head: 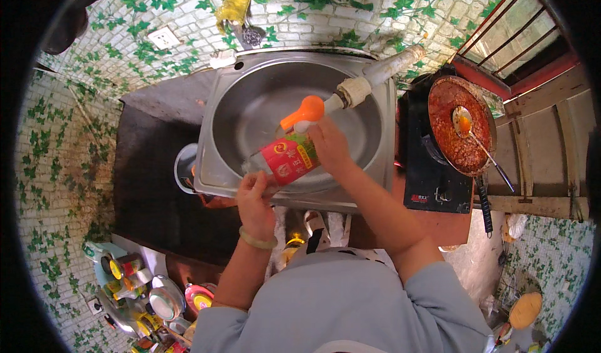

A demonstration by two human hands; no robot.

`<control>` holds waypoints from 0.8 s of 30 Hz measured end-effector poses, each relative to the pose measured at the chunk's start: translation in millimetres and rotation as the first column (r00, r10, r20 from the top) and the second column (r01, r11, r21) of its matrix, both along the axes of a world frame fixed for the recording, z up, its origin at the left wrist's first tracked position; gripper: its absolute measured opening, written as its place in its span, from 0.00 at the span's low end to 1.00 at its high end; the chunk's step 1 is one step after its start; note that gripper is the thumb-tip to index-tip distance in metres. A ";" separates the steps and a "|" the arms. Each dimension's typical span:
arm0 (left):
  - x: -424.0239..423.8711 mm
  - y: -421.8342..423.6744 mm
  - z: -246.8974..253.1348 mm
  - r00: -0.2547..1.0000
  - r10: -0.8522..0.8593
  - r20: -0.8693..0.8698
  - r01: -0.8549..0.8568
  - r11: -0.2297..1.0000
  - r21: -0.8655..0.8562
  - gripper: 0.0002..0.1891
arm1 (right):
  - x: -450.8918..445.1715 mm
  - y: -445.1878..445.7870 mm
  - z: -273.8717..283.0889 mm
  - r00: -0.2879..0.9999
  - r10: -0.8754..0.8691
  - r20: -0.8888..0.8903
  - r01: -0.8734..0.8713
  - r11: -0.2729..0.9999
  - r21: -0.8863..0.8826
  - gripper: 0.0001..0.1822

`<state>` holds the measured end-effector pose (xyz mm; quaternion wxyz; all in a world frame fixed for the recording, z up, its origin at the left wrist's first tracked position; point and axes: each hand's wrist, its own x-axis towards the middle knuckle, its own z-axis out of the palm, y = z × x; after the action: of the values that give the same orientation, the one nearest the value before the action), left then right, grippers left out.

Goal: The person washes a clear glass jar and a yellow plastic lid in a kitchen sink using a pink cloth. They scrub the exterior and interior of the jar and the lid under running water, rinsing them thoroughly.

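Over the sink, a clear container [288,160] with a red and green label that bears writing is tilted between my two hands. My left hand [256,198] grips its lower left end. My right hand [331,148] holds its upper right end, close under the tap. I cannot tell whether the container is a jar or a soft bag. The tap has an orange lever handle [305,111] and sits on a white pipe [394,66] with a wrapped joint. Below the container lies the stainless steel sink [206,141].
Right of the sink, a frying pan [462,151] of red chunky sauce with a metal spoon [464,120] stands on a black gas stove [436,188]. Its handle [483,207] points towards me. Left are a dark counter [155,174] and a white bucket [184,165]. Several jars [127,266] crowd the lower left.
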<state>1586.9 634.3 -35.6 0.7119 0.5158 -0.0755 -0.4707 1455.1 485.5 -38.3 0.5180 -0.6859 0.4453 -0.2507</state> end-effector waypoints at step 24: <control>15.0 4.9 -8.4 0.970 -0.041 -0.240 0.037 0.999 -0.019 0.07 | -34.7 -16.2 -46.1 0.621 -0.629 0.468 0.289 0.738 0.609 0.11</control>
<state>1602.0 639.3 -44.0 0.7101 0.4483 -0.0025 -0.5429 1420.4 469.3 -84.4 0.7049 -0.2618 0.4499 -0.4819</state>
